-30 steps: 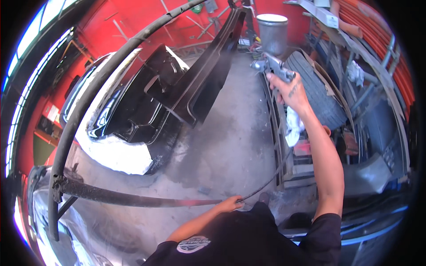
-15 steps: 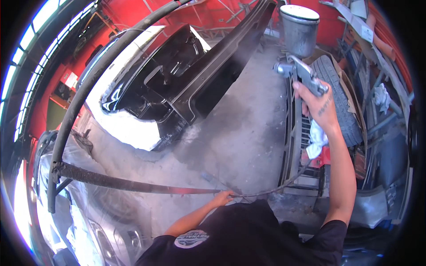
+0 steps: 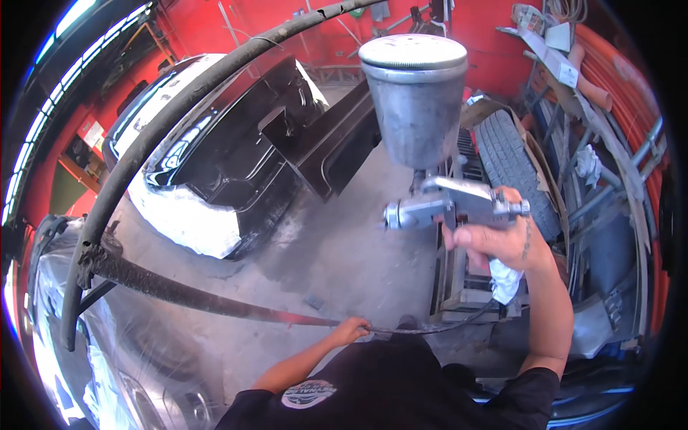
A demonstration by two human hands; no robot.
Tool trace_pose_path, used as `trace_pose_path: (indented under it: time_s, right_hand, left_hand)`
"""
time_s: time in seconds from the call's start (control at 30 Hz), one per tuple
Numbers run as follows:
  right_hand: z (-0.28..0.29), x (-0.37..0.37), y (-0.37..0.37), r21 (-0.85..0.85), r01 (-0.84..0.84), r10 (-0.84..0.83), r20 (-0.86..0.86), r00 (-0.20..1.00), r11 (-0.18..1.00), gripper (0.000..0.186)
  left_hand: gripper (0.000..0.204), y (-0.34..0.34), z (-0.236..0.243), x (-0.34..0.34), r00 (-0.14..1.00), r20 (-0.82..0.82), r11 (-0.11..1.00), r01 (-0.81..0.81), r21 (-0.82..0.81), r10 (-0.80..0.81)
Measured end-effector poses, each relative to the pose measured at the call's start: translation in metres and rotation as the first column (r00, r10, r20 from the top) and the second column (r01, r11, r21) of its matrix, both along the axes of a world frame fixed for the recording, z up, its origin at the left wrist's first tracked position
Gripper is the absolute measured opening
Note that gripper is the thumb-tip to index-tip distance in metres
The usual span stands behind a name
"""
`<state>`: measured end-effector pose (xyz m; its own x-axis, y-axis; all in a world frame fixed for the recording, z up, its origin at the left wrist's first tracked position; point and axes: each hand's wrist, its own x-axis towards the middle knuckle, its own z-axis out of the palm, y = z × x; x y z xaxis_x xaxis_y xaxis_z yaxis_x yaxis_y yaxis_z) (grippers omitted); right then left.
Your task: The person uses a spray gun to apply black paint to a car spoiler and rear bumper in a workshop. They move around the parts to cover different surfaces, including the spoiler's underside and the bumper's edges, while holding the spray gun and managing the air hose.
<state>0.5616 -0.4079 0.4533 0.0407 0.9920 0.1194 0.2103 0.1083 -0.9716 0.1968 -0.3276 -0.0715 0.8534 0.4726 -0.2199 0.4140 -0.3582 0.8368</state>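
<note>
My right hand (image 3: 505,240) is closed around the grip of a metal spray gun (image 3: 459,204), raised in front of me with its nozzle pointing left. A large silver paint cup (image 3: 416,107) with a ridged lid sits on top of the gun. Lower down, near my shirt, my left hand (image 3: 351,331) is closed on a thin dark hose (image 3: 423,331), which curves away to the right. Ahead stands a long black panel (image 3: 326,154), partly hidden behind the cup. Beside it is a glossy black car section (image 3: 229,154), bordered by white masking (image 3: 190,222).
A dark curved metal frame (image 3: 136,158) arches along the left, its lower bar (image 3: 208,304) reaching toward my left hand. Plastic sheeting covers a car (image 3: 143,358) at lower left. On the right are a tire (image 3: 512,158), metal racks, a white cloth (image 3: 507,281) and orange pipes (image 3: 623,79).
The spray gun has come down and left, closer to me, and now covers part of the long panel. Mist by that panel has thinned. My left hand has shifted slightly left and down.
</note>
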Motion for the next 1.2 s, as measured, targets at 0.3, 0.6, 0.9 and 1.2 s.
trace_pose_path:
  time_s: [0.3, 0.6, 0.9, 1.2]
  right_hand:
    - [0.005, 0.163, 0.144, 0.196, 0.267, -0.311, 0.245, 0.918, 0.943, 0.032]
    - [0.019, 0.347, 0.290, 0.301, 0.438, -0.522, 0.321, 0.790, 0.847, 0.038]
    - [0.031, 0.459, 0.422, 0.427, 0.577, -0.708, 0.272, 0.652, 0.696, 0.042]
    - [0.006, 0.489, 0.471, 0.603, 0.701, -0.913, 0.368, 0.178, 0.380, 0.040]
  left_hand:
    - [0.043, 0.026, 0.079, 0.099, 0.999, 0.016, 0.997, -0.047, -0.059, 0.048]
    - [0.043, 0.054, 0.194, 0.228, 0.970, -0.002, 0.933, -0.234, -0.274, 0.243]
    - [0.045, 0.092, 0.242, 0.300, 0.942, 0.025, 0.874, -0.301, -0.380, 0.335]
    - [0.046, 0.101, 0.244, 0.304, 0.905, 0.013, 0.880, -0.411, -0.238, 0.426]
